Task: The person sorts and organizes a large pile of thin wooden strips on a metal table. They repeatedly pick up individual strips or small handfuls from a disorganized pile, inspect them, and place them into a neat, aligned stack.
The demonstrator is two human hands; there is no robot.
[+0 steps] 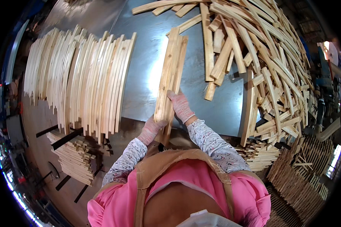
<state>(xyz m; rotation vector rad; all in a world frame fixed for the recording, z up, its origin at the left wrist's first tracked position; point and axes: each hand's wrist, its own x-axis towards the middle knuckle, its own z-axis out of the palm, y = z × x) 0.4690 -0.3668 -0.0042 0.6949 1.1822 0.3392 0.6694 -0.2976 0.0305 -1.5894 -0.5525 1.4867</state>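
Observation:
Both of my hands, in pinkish work gloves, hold a small set of long wooden strips side by side. The strips point away from me over the metal table, and their near ends reach my apron. My left hand is closed round the near left edge, thumb on top. Farther up, my right hand grips the right side, its thumb also on the upper face. The undersides of the strips and most of my fingertips are hidden. A knot shows on the top face of the left strip.
A row of upright-looking, closely packed strips lies on the left. A loose, crisscrossed heap of strips covers the right of the metal table. Lower stacks stand at left on black bars, with more stacks at lower right.

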